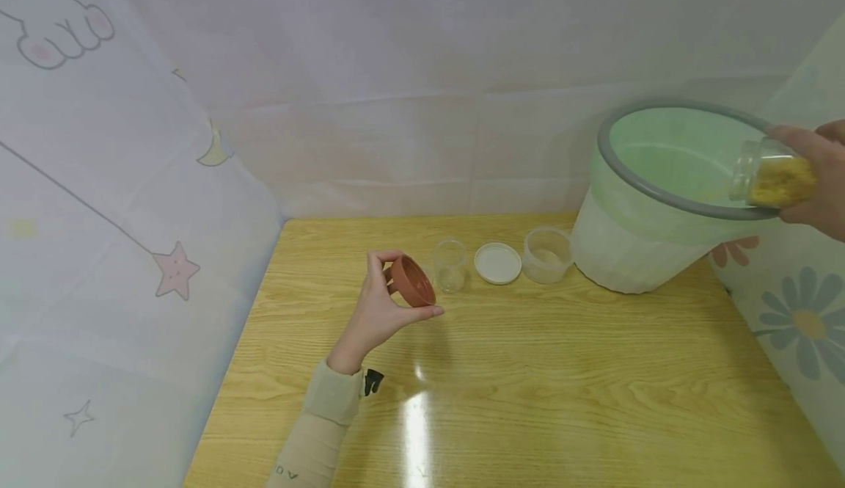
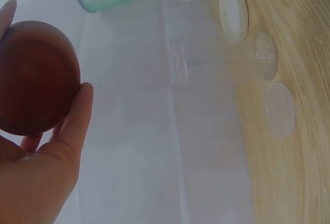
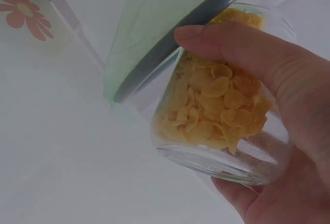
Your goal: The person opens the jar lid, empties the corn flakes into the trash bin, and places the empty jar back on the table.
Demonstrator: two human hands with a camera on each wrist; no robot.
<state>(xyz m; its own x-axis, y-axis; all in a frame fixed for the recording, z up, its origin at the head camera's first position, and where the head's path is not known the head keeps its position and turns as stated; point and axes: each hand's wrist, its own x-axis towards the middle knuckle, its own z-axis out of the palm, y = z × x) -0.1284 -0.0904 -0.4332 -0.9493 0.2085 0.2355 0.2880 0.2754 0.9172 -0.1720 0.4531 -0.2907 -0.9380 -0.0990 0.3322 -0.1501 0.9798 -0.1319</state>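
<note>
My left hand [image 1: 383,304] holds a small reddish-brown bowl [image 1: 414,282] above the table's left part, thumb at its lower edge and fingers behind it. The left wrist view shows the bowl's round dark face, tilted. At the far right, my right hand [image 1: 825,176] grips a clear glass jar [image 1: 769,172] lying nearly on its side. Its mouth is over the grey rim of a pale green and white bin [image 1: 614,231]. Yellow cornflakes [image 3: 221,100] fill much of the jar, and my thumb lies across its side in the right wrist view.
Along the table's back stand a clear drinking glass [image 1: 451,268], a white round lid [image 1: 498,263] and a clear plastic tub [image 1: 546,257] beside the bin. A clear disc [image 2: 281,110] lies near the glass. Printed cloth walls [image 1: 383,143] surround the wooden table [image 1: 528,385].
</note>
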